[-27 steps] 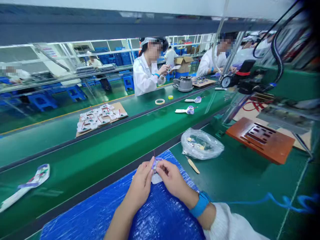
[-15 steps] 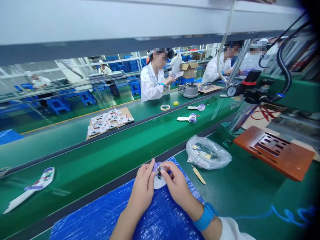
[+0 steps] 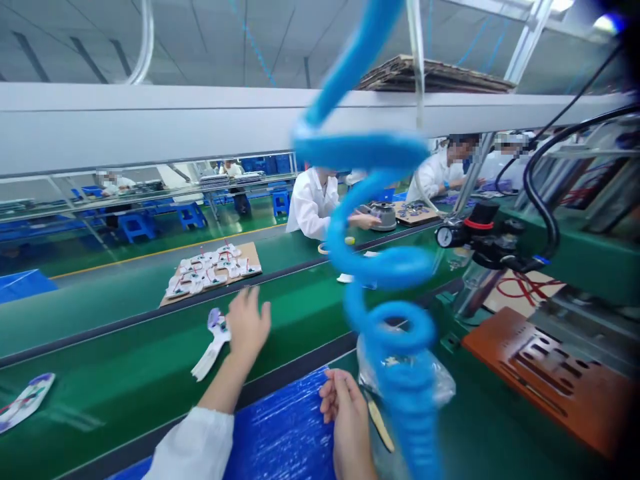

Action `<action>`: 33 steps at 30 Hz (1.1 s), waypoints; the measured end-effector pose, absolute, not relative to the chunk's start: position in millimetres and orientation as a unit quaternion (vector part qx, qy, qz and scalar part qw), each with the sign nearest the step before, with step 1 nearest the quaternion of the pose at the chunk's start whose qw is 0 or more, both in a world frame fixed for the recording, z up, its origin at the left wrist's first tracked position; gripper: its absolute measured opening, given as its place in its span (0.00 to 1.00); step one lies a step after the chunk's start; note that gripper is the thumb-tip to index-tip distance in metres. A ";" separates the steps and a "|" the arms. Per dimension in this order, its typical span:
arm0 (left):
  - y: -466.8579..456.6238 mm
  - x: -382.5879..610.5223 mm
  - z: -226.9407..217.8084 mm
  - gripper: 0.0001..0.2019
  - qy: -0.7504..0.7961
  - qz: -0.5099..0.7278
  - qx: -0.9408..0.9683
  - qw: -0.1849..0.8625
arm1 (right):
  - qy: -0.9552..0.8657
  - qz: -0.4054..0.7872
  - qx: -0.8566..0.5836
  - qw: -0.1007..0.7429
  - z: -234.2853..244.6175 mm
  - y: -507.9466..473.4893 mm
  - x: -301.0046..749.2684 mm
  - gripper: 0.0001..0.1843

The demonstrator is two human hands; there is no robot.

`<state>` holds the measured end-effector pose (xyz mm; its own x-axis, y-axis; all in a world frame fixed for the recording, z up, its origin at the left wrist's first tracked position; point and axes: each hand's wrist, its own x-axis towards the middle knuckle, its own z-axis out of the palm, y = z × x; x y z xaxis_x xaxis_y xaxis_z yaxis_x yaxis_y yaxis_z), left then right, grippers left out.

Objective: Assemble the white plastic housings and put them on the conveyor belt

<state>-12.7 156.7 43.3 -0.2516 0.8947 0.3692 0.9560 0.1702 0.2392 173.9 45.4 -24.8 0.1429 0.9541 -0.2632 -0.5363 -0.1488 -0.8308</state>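
My left hand reaches over the green conveyor belt, fingers apart and holding nothing. Just left of it lies a white plastic part with a long tail, a purple piece at its top and small dark or green bits. The hand overlaps its right edge; I cannot tell whether they touch. My right hand hovers over the blue plastic-covered mat, its fingers curled in with nothing visible in them. Near that hand rests a slim cream-coloured tool.
A coiled blue cord hangs close in front, partly hiding a clear plastic bag. At right stands a machine with an orange plate and pressure gauge. Across the belt, a cardboard sheet carries several white parts near a co-worker.
The white and purple part has gone from between both hands to the belt, and my left hand has let go. My right hand stayed near the mat and curled. The view tilted up.
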 end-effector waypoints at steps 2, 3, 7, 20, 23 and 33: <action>187.5 42.6 40.6 0.22 -0.671 -0.166 -0.722 0.035 | -0.221 0.615 -0.443 0.614 -27.1 48.4 173.0 0.30; 205.4 69.6 38.8 0.22 -0.634 -0.147 -0.759 0.019 | -0.216 0.613 -0.442 0.618 -28.8 50.3 172.3 0.31; 271.0 144.9 30.0 0.24 -0.563 -0.079 -0.822 -0.020 | -0.178 0.597 -0.442 0.646 -39.1 59.2 165.6 0.34; 199.5 80.2 52.3 0.12 -0.600 0.031 -0.795 -0.084 | -0.215 0.563 -0.444 0.663 -21.7 55.1 172.6 0.32; 133.6 33.1 72.8 0.12 -0.603 0.000 -0.792 -0.096 | -0.242 0.526 -0.453 0.678 -13.6 50.9 182.6 0.27; -31.0 -3.4 24.2 0.21 -0.662 -0.233 -0.695 -0.157 | -0.635 0.514 -0.371 0.442 3.8 16.0 167.3 0.15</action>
